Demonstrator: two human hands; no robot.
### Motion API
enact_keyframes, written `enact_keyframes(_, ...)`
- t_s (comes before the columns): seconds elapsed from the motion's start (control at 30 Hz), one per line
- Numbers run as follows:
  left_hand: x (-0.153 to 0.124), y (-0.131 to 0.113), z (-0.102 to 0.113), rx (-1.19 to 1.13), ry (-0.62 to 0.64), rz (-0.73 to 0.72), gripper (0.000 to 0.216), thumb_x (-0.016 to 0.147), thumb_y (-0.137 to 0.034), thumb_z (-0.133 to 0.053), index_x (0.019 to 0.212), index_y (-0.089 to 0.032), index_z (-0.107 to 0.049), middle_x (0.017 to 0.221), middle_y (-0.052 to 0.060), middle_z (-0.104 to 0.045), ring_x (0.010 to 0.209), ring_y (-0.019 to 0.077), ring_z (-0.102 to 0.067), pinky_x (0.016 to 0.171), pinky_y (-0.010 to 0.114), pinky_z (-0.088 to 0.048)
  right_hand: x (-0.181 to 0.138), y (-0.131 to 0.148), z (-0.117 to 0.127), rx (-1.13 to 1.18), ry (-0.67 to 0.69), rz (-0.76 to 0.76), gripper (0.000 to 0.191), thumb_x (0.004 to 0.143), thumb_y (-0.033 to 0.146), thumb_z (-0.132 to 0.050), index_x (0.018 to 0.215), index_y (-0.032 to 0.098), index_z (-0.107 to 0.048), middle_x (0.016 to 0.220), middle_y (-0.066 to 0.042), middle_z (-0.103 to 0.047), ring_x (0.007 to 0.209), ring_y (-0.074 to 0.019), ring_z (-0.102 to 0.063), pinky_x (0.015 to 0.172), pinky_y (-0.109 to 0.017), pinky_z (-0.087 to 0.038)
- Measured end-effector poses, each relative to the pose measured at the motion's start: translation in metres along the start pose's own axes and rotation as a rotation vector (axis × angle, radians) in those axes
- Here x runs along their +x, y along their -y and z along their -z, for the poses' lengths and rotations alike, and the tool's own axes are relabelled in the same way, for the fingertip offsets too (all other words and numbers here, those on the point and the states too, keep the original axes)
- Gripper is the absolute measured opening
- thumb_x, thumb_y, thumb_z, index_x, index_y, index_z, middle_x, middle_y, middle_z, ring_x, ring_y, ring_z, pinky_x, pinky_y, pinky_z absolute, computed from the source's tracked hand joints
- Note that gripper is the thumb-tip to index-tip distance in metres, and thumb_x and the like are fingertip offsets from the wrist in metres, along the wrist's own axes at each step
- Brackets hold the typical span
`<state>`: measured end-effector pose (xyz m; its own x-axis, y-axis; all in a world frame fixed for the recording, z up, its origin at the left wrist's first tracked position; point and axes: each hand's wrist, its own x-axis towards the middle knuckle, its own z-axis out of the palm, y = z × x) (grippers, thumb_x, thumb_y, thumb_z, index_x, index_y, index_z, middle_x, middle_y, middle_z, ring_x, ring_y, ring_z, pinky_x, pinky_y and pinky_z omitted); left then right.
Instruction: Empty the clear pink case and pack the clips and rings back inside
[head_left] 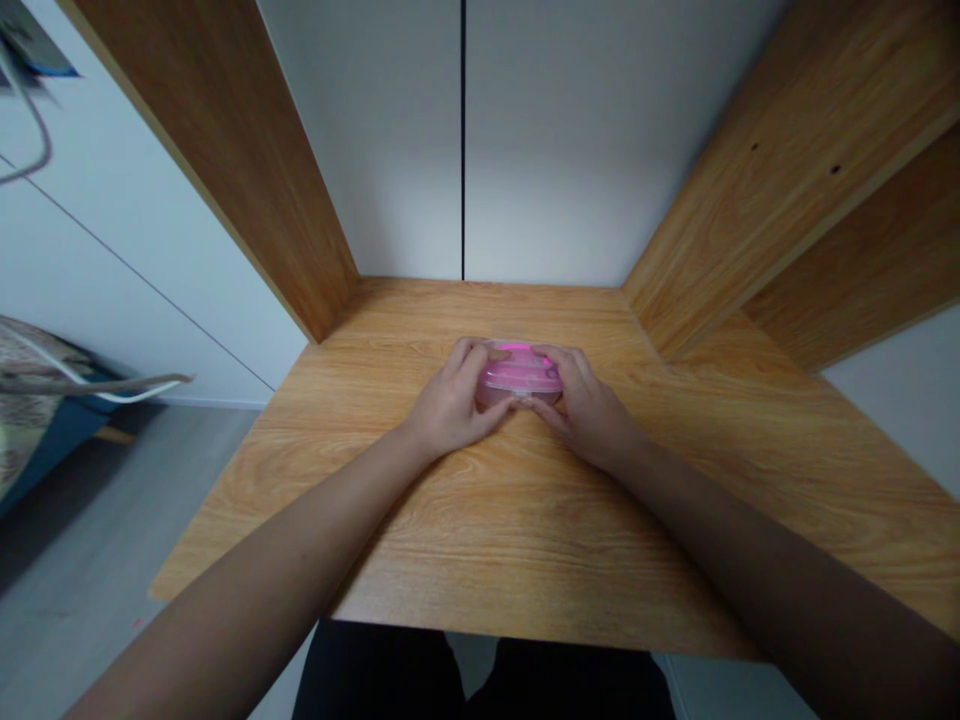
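Observation:
A small pink, see-through plastic box (519, 372) with a rounded lid rests on the wooden desk, near its middle. My left hand (459, 393) grips its left side, fingers over the lid and thumb at the front edge. On the right side my right hand (581, 400) holds it the same way. Both thumbs meet at what looks like a clear clasp (523, 398) on the front. The lid looks closed. Something brighter pink shows at the box's top; I cannot tell what it is.
The wooden desktop (510, 530) spreads around the box. Upright wooden panels stand at the left (247, 160) and right (750, 190), with a white back panel (540, 140) between them. White cables (142, 385) and a bed-like edge (67, 430) are at far left.

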<state>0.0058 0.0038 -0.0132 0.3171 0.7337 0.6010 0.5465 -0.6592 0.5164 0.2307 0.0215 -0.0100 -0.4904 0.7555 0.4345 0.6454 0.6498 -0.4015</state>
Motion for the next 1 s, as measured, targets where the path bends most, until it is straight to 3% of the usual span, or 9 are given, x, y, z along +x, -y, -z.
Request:
enact_keyframes(0.2, -0.001, 0.001, -0.001, 0.039, 0.009, 0.020, 0.045, 0.086, -0.037, -0.071, 0.122, -0.020, -0.051, 0.123, 0.014, -0.057, 0.119, 0.0311, -0.059, 0.101, 0.049, -0.052, 0.002, 0.001, -0.001, -0.013, -0.020, -0.001, 0.057, 0.091, 0.031, -0.064, 0.143, 0.026, -0.042, 0.128, -0.015, -0.055, 0.114, -0.0346, -0.061, 0.092, -0.054, -0.057)
enact_keyframes(0.67, 0.000, 0.009, 0.005, -0.050, -0.014, -0.068, 0.046, 0.085, -0.037, -0.075, 0.124, -0.021, -0.056, 0.125, 0.014, -0.061, 0.122, 0.0290, -0.059, 0.104, 0.048, -0.050, 0.005, -0.009, 0.008, 0.104, -0.010, 0.048, 0.057, 0.088, 0.048, -0.071, 0.137, 0.028, -0.050, 0.128, -0.012, -0.061, 0.117, -0.0321, -0.061, 0.099, -0.051, -0.054)
enact_keyframes(1.0, 0.003, 0.010, 0.008, -0.064, -0.007, -0.073, 0.056, 0.084, -0.038, -0.076, 0.132, -0.020, -0.052, 0.127, 0.013, -0.063, 0.120, 0.0282, -0.060, 0.103, 0.045, -0.050, 0.005, -0.011, 0.011, 0.118, -0.025, 0.072, 0.056, 0.087, 0.046, -0.072, 0.137, 0.028, -0.052, 0.126, -0.011, -0.062, 0.115, -0.0314, -0.062, 0.098, -0.049, -0.054)
